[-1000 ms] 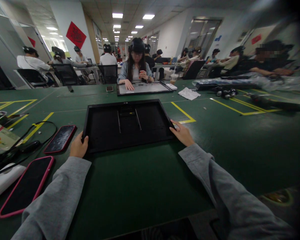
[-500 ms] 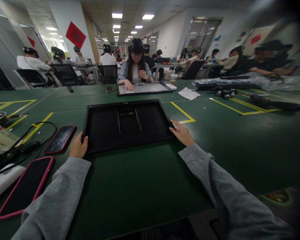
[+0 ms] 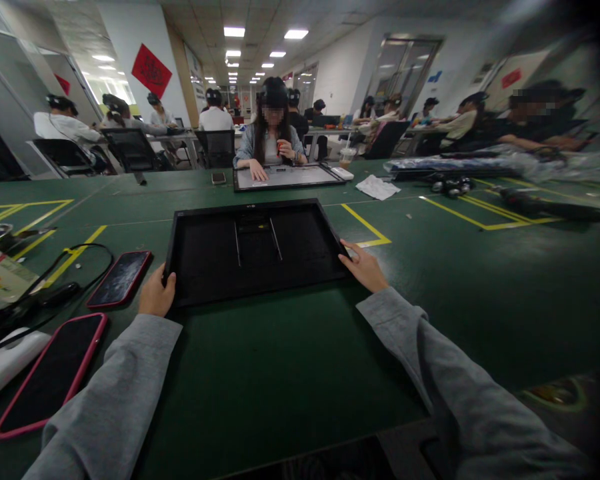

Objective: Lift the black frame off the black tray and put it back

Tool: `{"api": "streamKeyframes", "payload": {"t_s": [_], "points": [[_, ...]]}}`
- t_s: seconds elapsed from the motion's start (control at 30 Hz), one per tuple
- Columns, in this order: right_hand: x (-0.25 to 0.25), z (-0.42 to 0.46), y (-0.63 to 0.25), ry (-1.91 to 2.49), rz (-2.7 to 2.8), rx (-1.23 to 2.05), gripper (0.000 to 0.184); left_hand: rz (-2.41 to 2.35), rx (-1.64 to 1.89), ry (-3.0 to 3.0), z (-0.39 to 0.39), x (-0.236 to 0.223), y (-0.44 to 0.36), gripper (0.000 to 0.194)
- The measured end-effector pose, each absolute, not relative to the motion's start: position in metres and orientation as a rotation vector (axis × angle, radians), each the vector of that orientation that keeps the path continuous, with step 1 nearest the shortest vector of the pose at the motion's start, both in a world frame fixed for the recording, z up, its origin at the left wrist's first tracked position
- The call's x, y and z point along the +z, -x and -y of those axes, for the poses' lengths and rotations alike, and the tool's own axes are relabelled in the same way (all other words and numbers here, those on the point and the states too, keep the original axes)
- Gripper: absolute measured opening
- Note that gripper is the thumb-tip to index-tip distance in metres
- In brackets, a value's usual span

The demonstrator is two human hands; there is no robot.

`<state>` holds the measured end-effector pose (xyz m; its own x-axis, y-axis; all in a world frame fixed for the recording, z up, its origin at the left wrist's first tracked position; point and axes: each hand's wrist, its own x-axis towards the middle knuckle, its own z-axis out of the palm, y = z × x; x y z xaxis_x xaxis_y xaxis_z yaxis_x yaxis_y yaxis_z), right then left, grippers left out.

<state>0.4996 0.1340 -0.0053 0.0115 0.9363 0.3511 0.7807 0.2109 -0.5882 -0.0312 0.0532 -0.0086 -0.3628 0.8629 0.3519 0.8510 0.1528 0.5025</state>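
Note:
In front of me on the green table is a black rectangular monitor back cover, its hollow inner side facing up. Two thin metal-looking strips run across its middle. My left hand grips the left edge near the front corner, thumb over the rim. On the right side, my right hand holds the opposite edge between thumb and fingers. Undersides of the fingers are partly hidden by the cover. Both forearms wear grey sleeves.
Two pink-edged phones, a black cable and a white object lie at the left. Across the table, a person works over a grey panel. A crumpled tissue and yellow tape marks are to the right.

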Motion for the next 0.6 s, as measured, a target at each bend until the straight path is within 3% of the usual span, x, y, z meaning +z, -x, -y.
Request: {"api": "streamKeyframes", "payload": {"t_s": [0.6], "points": [[-0.0069, -0.1355, -0.5004, 1.606, 1.822, 0.241, 0.054, -2.388, 1.012, -1.728, -0.0507, -0.0042, 0.0275, 0.054]]}}
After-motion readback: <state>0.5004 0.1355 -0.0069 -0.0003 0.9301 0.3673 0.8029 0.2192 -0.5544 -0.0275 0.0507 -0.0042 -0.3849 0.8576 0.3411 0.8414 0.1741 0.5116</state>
